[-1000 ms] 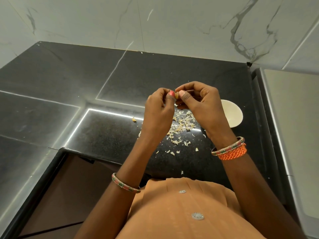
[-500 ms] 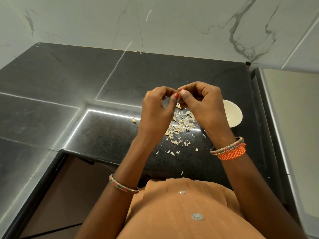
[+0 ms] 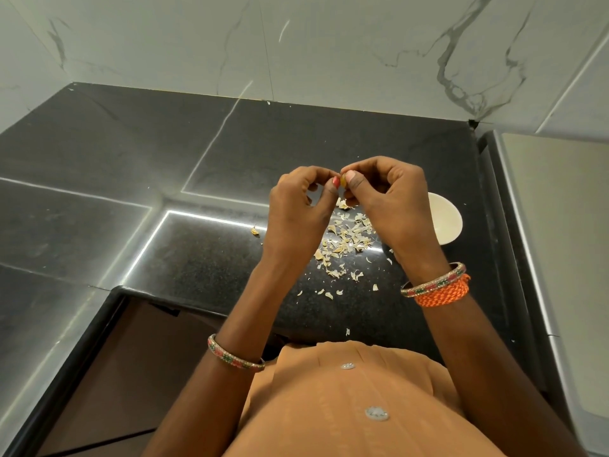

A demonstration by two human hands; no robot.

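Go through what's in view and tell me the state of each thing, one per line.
left hand: fingers curled, pinching the small yellow piece.
right hand: pinching the same piece from the other side.
small yellow piece: held in the air between both hands, mostly hidden.
peel scraps: loose, scattered on the black counter beneath the hands.
stray scrap: lying apart, left of the pile.
white bowl: upright on the counter, partly hidden behind the right hand.

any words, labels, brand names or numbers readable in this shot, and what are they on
None: there is no readable text anywhere.
The white bowl, black countertop, marble wall tiles, bangles and orange garment carry no words, labels or numbers.
Nor does the small yellow piece pinched between the left hand and right hand.
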